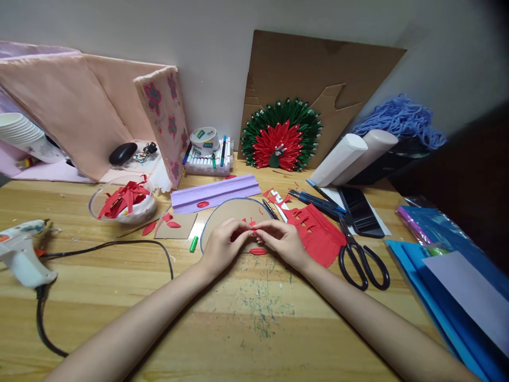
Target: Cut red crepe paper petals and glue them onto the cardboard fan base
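Observation:
My left hand (225,244) and my right hand (284,241) meet over a round cardboard disc (222,215) with a blue edge. Between their fingertips they pinch a small red paper piece (253,227), mostly hidden by the fingers. A red paper petal (258,251) lies just below the fingertips. More red bits show on the disc behind the hands. Right of my right hand is a cut-up red paper sheet (320,236). Some red petals (173,225) rest on a small cardboard piece (186,222) to the left.
A glue gun (19,246) with its cord lies left, near a bowl (93,204) of red scraps. Black-handled scissors (363,265), a utility knife (318,201) and a phone (361,212) lie right. Purple crepe paper (222,192) and a green-red paper peacock (278,140) are behind.

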A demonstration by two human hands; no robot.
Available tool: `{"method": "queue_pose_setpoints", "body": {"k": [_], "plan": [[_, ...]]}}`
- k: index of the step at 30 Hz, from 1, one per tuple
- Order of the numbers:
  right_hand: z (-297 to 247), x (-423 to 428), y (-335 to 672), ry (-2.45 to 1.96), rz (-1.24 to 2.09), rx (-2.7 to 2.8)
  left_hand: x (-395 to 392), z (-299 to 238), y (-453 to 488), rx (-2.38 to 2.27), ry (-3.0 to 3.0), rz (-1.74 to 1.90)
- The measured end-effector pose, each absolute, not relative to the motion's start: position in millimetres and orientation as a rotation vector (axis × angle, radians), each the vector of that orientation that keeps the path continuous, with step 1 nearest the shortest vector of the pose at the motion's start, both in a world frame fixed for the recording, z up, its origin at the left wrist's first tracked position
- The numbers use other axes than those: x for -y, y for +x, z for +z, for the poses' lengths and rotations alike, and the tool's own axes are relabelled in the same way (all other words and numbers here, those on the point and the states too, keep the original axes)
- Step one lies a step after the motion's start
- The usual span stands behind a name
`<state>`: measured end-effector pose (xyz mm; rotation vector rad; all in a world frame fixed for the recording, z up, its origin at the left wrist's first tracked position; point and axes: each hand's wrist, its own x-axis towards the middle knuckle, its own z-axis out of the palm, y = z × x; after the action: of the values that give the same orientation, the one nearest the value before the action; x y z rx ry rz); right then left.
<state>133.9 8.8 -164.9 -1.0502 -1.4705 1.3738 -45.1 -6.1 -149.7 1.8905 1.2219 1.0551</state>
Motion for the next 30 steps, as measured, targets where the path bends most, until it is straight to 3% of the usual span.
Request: {"method": "queue_pose_setpoints", "body": {"k": [14, 30], "plan": [[-166.4, -5.8, 133.8, -1.201, 1.091, 1.605, 8.1, -153.1, -42.5, -1.287, 1.998, 1.033], [-163.9, -5.8, 135.8, -1.085, 1.060, 1.768, 9.5, -150.1, -40.3, -1.203, 1.815, 0.997]]}}
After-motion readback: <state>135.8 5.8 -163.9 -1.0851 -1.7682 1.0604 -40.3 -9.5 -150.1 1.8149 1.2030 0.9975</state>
